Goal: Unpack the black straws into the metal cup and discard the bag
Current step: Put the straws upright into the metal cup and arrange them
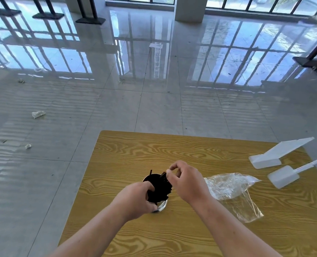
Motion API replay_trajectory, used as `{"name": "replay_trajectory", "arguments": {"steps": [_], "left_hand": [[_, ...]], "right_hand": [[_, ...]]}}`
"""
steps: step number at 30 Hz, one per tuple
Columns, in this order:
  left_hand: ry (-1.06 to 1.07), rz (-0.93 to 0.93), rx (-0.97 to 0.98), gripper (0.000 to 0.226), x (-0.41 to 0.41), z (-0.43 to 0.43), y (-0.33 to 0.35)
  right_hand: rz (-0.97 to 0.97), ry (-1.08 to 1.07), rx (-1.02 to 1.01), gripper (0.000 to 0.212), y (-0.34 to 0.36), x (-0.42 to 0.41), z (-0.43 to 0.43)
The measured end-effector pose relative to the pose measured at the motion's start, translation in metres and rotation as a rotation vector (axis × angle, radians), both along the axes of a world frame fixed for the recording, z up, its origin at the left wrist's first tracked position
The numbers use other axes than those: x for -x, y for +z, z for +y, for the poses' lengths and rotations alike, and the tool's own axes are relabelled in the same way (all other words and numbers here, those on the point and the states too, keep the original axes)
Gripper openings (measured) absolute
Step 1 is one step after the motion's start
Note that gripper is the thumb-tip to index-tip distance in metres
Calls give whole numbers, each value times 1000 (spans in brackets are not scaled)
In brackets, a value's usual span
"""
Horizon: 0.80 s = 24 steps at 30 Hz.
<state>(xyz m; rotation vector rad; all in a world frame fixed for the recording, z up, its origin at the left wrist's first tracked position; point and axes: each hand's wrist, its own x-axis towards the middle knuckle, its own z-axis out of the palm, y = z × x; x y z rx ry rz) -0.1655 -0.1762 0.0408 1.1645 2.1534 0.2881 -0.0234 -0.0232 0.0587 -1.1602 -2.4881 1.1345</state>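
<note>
A bundle of black straws [160, 189] stands in the metal cup [161, 206] near the middle of the wooden table [191, 151]. My left hand [135, 200] wraps around the cup and the straws from the left. My right hand [186, 179] hovers just right of the cup, thumb and forefinger pinching the tops of a few straws. The clear plastic bag [232, 190] lies flat and crumpled on the table to the right of my right hand, with no hand on it.
Two white plastic pieces [269, 156] [284, 178] rest at the table's right edge. The table's left edge runs close to the cup. Scraps of paper [38, 114] litter the glossy tiled floor beyond; dark stand bases sit far back.
</note>
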Motion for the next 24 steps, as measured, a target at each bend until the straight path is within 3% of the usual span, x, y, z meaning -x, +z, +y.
{"name": "replay_trajectory", "arguments": {"steps": [8, 16, 24], "left_hand": [[19, 46, -120, 42, -15, 11, -11], [-62, 155, -206, 21, -13, 15, -7], [-69, 218, -294, 20, 7, 17, 14]], "right_hand": [[-157, 61, 249, 8, -20, -14, -11], [-136, 49, 199, 8, -17, -17, -11], [-66, 2, 142, 10, -11, -14, -6]]}}
